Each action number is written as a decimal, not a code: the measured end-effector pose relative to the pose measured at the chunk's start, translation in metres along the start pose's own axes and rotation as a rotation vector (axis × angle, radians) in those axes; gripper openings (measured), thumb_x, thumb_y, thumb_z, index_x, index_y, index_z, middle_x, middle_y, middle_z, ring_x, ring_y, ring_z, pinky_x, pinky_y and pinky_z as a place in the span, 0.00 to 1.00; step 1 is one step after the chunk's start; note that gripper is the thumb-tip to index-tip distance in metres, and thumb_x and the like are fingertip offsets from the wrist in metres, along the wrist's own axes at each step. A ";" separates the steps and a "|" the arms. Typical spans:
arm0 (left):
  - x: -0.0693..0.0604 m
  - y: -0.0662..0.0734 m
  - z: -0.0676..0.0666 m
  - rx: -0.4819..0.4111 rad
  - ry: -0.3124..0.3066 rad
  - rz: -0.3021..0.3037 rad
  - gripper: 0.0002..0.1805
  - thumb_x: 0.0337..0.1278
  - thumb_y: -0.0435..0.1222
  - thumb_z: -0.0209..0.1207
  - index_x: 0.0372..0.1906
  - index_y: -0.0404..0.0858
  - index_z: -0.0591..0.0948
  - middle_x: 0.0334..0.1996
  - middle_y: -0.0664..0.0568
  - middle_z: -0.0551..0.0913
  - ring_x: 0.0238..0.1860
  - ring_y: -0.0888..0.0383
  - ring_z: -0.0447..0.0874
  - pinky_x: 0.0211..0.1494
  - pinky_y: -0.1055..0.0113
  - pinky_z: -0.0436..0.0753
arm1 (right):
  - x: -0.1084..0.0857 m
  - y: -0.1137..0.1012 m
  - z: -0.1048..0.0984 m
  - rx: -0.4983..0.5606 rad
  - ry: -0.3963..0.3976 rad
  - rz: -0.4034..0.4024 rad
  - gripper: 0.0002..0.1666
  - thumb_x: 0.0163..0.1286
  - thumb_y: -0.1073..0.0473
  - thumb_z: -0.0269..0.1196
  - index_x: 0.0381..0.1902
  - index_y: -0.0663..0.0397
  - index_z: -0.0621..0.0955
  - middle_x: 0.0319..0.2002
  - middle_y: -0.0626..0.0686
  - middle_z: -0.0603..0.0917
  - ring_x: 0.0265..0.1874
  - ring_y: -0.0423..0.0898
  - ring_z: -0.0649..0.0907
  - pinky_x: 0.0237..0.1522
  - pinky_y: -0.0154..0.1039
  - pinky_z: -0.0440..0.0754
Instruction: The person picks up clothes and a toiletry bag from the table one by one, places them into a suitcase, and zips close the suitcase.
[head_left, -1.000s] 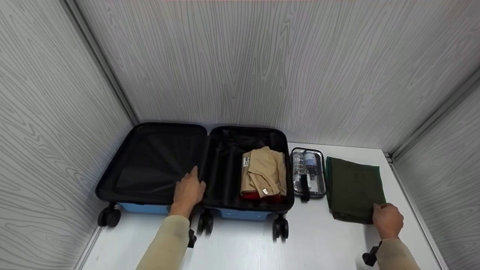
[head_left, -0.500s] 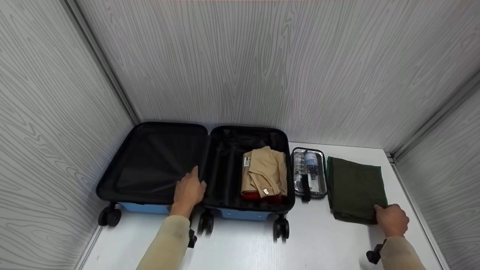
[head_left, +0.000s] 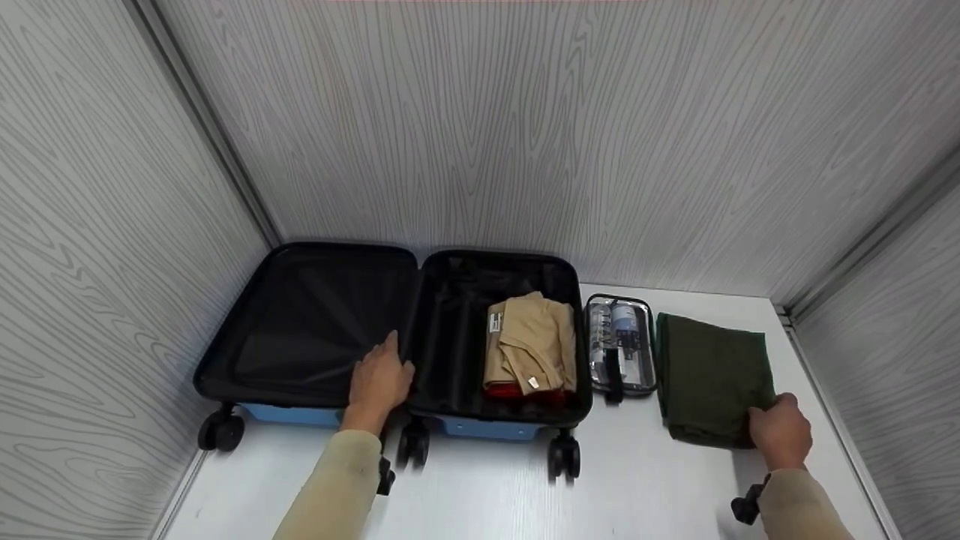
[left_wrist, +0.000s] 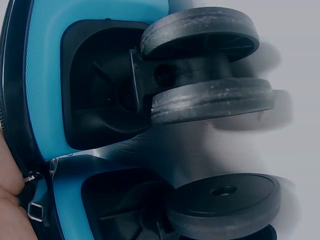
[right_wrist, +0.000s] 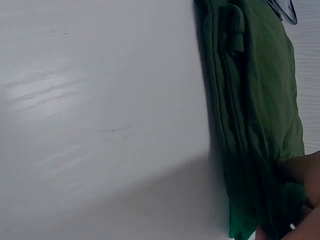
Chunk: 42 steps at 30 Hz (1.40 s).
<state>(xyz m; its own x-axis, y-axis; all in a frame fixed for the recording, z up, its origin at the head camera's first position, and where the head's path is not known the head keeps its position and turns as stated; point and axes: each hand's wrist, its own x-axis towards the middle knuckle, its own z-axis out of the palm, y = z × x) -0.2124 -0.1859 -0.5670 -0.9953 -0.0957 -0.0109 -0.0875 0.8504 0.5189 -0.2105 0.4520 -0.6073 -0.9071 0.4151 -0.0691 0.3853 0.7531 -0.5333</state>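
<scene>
An open suitcase (head_left: 480,427) lies flat, its right half holding folded beige clothing (head_left: 534,337) over something red (head_left: 504,391). My left hand (head_left: 379,379) rests on the suitcase's near middle, where the halves meet, fingers extended. In the left wrist view, part of that hand (left_wrist: 11,200) is beside the zipper. At the right, my right hand (head_left: 781,431) pinches the near right corner of a folded dark green cloth (head_left: 712,379). The right wrist view has the thumb on top of the green cloth (right_wrist: 270,90) and fingers (right_wrist: 305,227) at its edge.
A clear toiletry pouch (head_left: 646,360) with bottles stands between the suitcase and the green cloth. Suitcase wheels (head_left: 564,456) jut toward the near side. Grey wood-grained walls (head_left: 480,135) enclose the back and both sides of the white table (head_left: 615,480).
My right hand has shifted slightly at the cloth's corner, its knuckles raised a little. The left hand stays on the suitcase. The whole head view has drifted slightly.
</scene>
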 end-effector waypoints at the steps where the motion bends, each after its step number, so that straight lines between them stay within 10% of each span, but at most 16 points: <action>1: 0.000 0.000 0.000 0.002 0.003 0.002 0.36 0.80 0.40 0.55 0.83 0.32 0.59 0.75 0.32 0.70 0.77 0.32 0.66 0.79 0.33 0.62 | -0.001 -0.002 0.003 -0.032 0.038 -0.047 0.27 0.74 0.60 0.52 0.60 0.82 0.70 0.54 0.83 0.77 0.52 0.81 0.77 0.52 0.73 0.74; 7: 0.000 -0.001 -0.001 -0.002 0.003 0.000 0.35 0.80 0.40 0.54 0.83 0.32 0.59 0.76 0.32 0.70 0.76 0.32 0.67 0.79 0.33 0.62 | -0.005 -0.010 0.018 -0.099 0.169 -0.223 0.11 0.69 0.68 0.54 0.43 0.74 0.77 0.41 0.78 0.82 0.43 0.79 0.79 0.41 0.72 0.74; 20: 0.001 0.001 -0.002 0.017 -0.033 -0.028 0.37 0.81 0.41 0.54 0.84 0.32 0.57 0.78 0.33 0.67 0.78 0.33 0.65 0.80 0.34 0.60 | 0.009 -0.004 -0.010 0.012 -0.253 0.142 0.48 0.72 0.48 0.47 0.68 0.92 0.56 0.61 0.87 0.68 0.55 0.78 0.73 0.52 0.68 0.75; 28: 0.001 0.002 -0.001 0.017 -0.019 -0.025 0.36 0.81 0.41 0.54 0.84 0.33 0.58 0.77 0.33 0.68 0.77 0.33 0.66 0.80 0.35 0.61 | 0.019 -0.017 -0.017 0.005 -0.226 0.043 0.41 0.67 0.57 0.48 0.69 0.86 0.61 0.62 0.84 0.71 0.55 0.75 0.77 0.51 0.63 0.79; 36: 0.002 0.002 0.000 0.003 -0.005 -0.018 0.36 0.80 0.41 0.55 0.83 0.32 0.59 0.76 0.32 0.69 0.76 0.32 0.67 0.80 0.35 0.62 | 0.023 -0.025 -0.023 0.007 -0.256 0.069 0.53 0.78 0.40 0.47 0.70 0.92 0.57 0.63 0.87 0.67 0.59 0.79 0.75 0.57 0.65 0.79; 42: 0.002 0.002 0.000 0.002 -0.008 -0.024 0.36 0.80 0.41 0.55 0.83 0.33 0.58 0.76 0.32 0.69 0.76 0.33 0.67 0.80 0.35 0.62 | 0.022 -0.031 -0.014 -0.099 -0.166 -0.087 0.37 0.76 0.55 0.49 0.62 0.92 0.63 0.53 0.88 0.74 0.49 0.80 0.80 0.47 0.68 0.81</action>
<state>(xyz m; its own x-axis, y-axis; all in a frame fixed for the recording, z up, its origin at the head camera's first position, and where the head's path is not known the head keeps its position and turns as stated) -0.2143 -0.1847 -0.5658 -0.9933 -0.1118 -0.0296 -0.1109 0.8489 0.5167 -0.2397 0.4451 -0.5809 -0.9501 0.2627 -0.1684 0.3114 0.8325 -0.4582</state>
